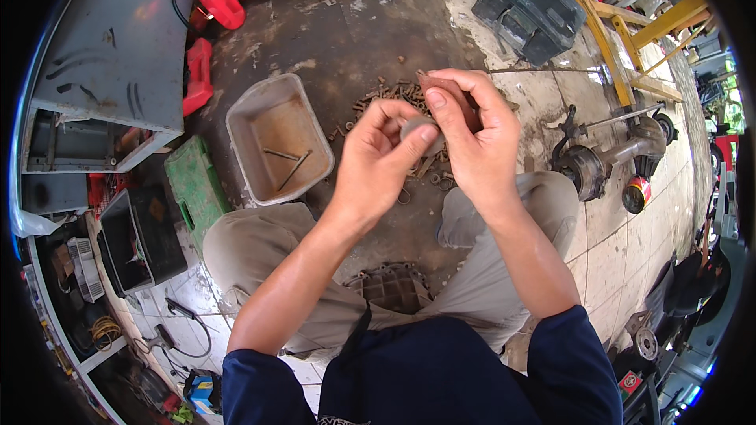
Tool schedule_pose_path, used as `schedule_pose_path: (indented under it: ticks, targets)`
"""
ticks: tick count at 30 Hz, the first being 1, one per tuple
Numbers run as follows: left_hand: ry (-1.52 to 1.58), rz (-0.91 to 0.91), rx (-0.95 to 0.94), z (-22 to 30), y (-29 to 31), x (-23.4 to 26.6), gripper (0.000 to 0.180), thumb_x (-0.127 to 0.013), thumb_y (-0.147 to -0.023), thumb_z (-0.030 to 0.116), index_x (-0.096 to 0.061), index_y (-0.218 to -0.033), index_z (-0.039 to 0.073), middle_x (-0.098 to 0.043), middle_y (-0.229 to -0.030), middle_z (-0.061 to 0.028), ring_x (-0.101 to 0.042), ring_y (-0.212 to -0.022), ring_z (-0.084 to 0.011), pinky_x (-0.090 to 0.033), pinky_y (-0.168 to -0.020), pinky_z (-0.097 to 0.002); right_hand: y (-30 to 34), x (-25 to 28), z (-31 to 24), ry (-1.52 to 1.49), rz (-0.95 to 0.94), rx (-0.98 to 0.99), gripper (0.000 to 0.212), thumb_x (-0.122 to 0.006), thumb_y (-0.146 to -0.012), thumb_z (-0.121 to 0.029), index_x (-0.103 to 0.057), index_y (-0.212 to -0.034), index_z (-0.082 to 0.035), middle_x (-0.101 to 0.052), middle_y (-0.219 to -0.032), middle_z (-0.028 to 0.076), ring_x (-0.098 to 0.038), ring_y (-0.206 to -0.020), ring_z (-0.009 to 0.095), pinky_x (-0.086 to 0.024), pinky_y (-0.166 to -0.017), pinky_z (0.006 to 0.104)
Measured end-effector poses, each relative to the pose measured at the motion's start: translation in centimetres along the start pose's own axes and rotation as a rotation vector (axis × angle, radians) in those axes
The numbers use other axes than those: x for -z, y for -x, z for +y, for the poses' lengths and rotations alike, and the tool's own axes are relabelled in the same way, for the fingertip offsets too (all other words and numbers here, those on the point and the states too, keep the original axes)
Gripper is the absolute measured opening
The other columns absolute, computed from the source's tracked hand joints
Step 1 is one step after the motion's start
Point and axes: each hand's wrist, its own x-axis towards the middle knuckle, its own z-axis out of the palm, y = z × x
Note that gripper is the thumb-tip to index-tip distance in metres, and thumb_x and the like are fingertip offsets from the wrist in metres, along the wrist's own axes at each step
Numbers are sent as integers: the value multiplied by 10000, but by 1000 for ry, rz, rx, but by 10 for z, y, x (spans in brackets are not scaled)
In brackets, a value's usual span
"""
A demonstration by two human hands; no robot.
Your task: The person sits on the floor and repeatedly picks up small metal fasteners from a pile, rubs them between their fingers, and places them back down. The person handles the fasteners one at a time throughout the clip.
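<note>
We pinch a small grey part (pixel 417 127) between left hand (pixel 379 159) and right hand (pixel 466 132), fingers closed on it, above scattered bolts (pixel 394 93) beside a tub (pixel 277 140).

left hand (pixel 376 159) + right hand (pixel 466 127): pinch small grey part (pixel 415 127) | grey tub (pixel 277 139) left | bolts (pixel 394 93) beyond

L hand (pixel 376 159) raised mid-frame, fingers curled, thumb + index pinched | R hand (pixel 465 130) just beside it, touching, fingers bent down, thumb tip vs L fingertips | 2 forearms bare, rising from lower edge, converging | dark sleeves pushed to elbows
</note>
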Motion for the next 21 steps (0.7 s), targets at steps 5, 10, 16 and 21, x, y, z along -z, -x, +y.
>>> schedule_pose_path:
  ticks: [5, 10, 16, 21]
  targets:
    - [-2, -8, -7, 1, -4, 3, 186, -641, -968, 43, -557, -1132, 68, -654, -960, 0, -594, -895, -54, -501, -757, -245, 0, 2, 5, 57, -28, 50, 157, -685, -909, 15, -672, -1065, 6, -676, -1016, 78, -689, -954, 140, -541, -808, 255]
    - [21, -25, -2, 2, -6, 6, 203, -669, -936, -8, -557, -1099, 40, -641, -1001, -26, -603, -922, -67, -512, -785, -217, -1, 2, 1, 48, 0, 3, 154, -694, -905, 6, -678, -1058, -2, -678, -1001, 76, -691, -951, 140, -538, -813, 249]
    - [72, -98, 52, 1, 0, 2, 210, -669, -932, -18, -558, -1102, 38, -640, -1006, -18, -603, -933, -63, -501, -813, -222, -1, 2, 3, 16, -17, 4, 155, -686, -908, 16, -670, -1062, 9, -671, -1013, 77, -681, -960, 136, -535, -828, 252]
    - [63, -45, 15, 10, -9, 10, 249, -658, -944, -12, -533, -1154, 30, -639, -1021, -26, -598, -963, -65, -503, -835, -228, 0, 2, 1, 23, -39, 11, 154, -676, -917, 17, -663, -1071, 14, -663, -1029, 75, -673, -972, 138, -532, -841, 255]
